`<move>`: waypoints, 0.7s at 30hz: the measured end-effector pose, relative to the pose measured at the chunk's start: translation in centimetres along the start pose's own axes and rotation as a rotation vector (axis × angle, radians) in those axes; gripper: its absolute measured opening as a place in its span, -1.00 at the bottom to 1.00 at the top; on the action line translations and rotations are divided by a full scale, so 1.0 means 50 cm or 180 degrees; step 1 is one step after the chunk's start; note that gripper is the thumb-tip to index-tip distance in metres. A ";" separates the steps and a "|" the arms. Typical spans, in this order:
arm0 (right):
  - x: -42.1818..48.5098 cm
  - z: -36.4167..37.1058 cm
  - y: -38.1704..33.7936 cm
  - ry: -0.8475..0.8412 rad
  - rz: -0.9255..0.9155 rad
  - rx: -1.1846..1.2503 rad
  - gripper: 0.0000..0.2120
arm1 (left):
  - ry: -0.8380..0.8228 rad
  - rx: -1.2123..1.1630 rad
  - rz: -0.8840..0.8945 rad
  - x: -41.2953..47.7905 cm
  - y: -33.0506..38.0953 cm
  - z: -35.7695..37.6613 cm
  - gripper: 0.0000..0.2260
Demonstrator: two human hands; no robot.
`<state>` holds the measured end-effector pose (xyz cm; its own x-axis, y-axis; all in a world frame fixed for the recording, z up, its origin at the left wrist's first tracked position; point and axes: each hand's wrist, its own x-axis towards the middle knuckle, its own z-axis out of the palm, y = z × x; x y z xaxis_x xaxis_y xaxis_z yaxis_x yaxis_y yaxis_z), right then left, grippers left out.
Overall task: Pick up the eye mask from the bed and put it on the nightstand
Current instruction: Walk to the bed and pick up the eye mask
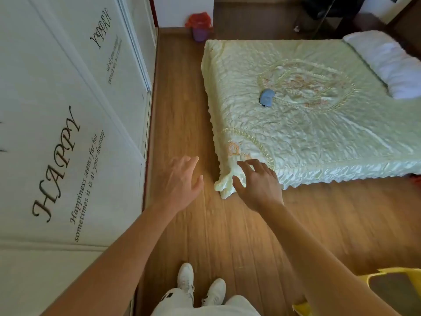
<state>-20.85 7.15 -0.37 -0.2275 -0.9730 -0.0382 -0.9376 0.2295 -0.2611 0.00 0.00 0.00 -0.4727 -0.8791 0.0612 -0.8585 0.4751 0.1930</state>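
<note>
Wooden plank flooring (186, 92) runs between a white wardrobe front (68, 92) on one side and a bed (307, 137) on the other. Two wardrobe panels carry dark script, each headed "HAPPY". A pale green quilted bedspread covers the bed, with one round embroidered medallion at its centre and a smaller embroidered motif at the near corner, where the frilled edge hangs to the floor. One white pillow (385, 60) lies at the far end. One purple bin (200, 30) with a red liner stands on the floor beyond the bed. One yellow object (387, 277) shows at the lower edge, partly cut off.

One eye mask (266, 97) lies flat on the bedspread, at the rim of the medallion. It is blue-grey, rounded and small, with a dark detail at its near end.

The person stands on the floor in two white shoes (200, 283) and light trousers. Both bare arms reach forward. The left hand (180, 181) hangs over the floor, fingers spread, holding nothing. The right hand (257, 183) hovers over the bedspread's near corner, fingers also apart and empty. Both are well apart from the mask.
</note>
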 end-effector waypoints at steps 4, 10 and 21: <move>0.002 0.010 0.003 -0.0062 0.0027 0.0020 -0.57 | -0.0074 0.0008 0.0039 0.007 -0.006 0.023 -0.51; 0.008 0.017 0.009 -0.0083 0.0092 0.0055 -0.58 | -0.0120 -0.0012 0.0071 0.022 -0.002 0.035 -0.51; 0.117 0.042 -0.043 -0.0144 -0.0053 0.0088 -0.59 | -0.0110 0.0060 -0.0042 0.093 -0.085 0.030 -0.50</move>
<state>-19.60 0.90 -2.03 -0.1992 -0.9769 -0.0770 -0.9334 0.2131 -0.2887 1.15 -6.06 -1.99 -0.4677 -0.8836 0.0249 -0.8681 0.4644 0.1751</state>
